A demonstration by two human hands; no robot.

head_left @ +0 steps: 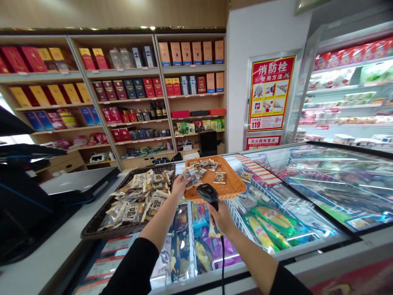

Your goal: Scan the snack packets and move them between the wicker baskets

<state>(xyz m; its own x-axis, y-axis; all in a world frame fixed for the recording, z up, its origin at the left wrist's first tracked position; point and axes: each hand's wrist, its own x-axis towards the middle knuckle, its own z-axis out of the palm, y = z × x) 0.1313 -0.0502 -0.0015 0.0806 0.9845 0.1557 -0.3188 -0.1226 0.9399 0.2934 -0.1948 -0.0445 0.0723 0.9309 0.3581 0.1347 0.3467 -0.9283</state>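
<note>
My right hand is wrapped round a black barcode scanner, its head tilted up over the near edge of an orange wicker basket. A cable runs down from the scanner's handle. Below my right fingers shows part of a light packet; whether I hold it is unclear. At the basket's left side, my left hand has its fingers closed on a small clear snack packet. More small packets lie in the basket, one apart from the others.
A dark brown basket heaped with larger snack packets stands at left, beside a flat scale-like device. Both baskets rest on a glass-topped freezer of packaged food. Stocked shelves line the back; a refrigerated display stands at right.
</note>
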